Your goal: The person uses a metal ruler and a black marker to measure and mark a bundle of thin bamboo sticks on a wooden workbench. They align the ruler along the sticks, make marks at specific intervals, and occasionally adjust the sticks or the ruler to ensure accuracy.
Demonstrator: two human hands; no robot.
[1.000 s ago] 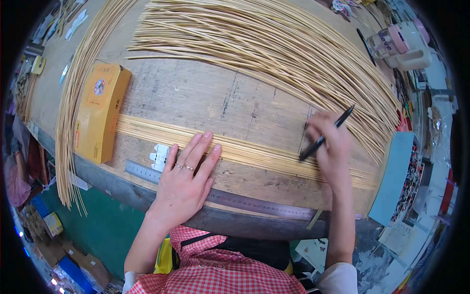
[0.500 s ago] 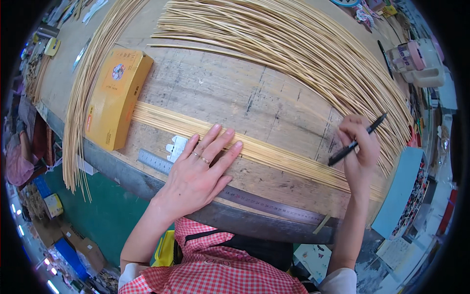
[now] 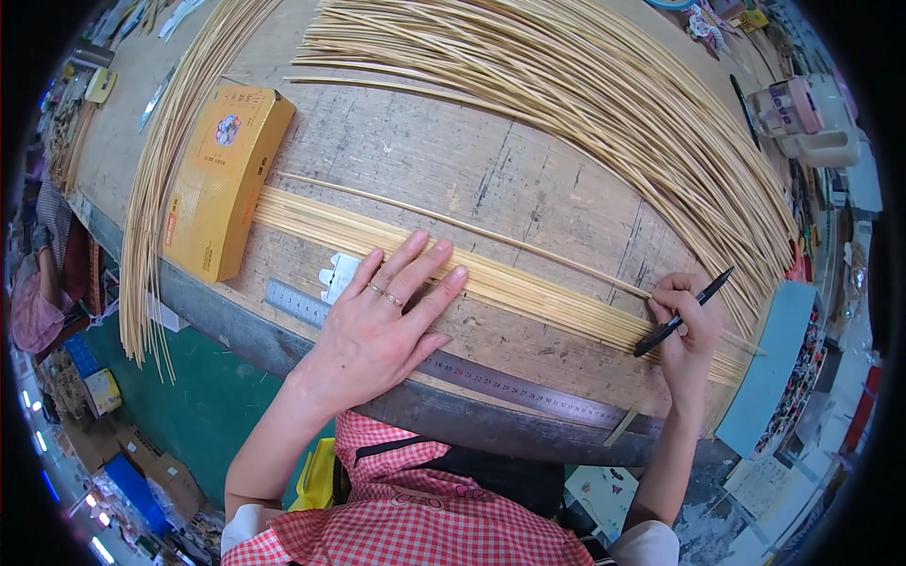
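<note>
My left hand [image 3: 385, 323] lies flat with fingers spread on a row of thin bamboo strips [image 3: 528, 288] laid side by side across the wooden workbench [image 3: 425, 160]. My right hand [image 3: 688, 330] grips a black pen [image 3: 681, 314], its tip down on the strips near their right end. A single strip [image 3: 453, 223] lies apart just beyond the row. A steel ruler [image 3: 510, 385] runs along the bench's near edge under my left wrist. A small white piece [image 3: 338, 276] sits beside my left fingers.
A yellow box [image 3: 225, 174] lies at the left end of the strips. Big fans of loose bamboo strips [image 3: 585, 85] cover the far bench, and another bundle [image 3: 156, 189] curves down the left side. A blue board [image 3: 769, 368] and clutter stand right. Another person [image 3: 42, 292] sits far left.
The view has shifted, so the bench sits lower and rightward in the picture. My left hand stays flat on the strips. My right hand has lowered the pen tip onto them.
</note>
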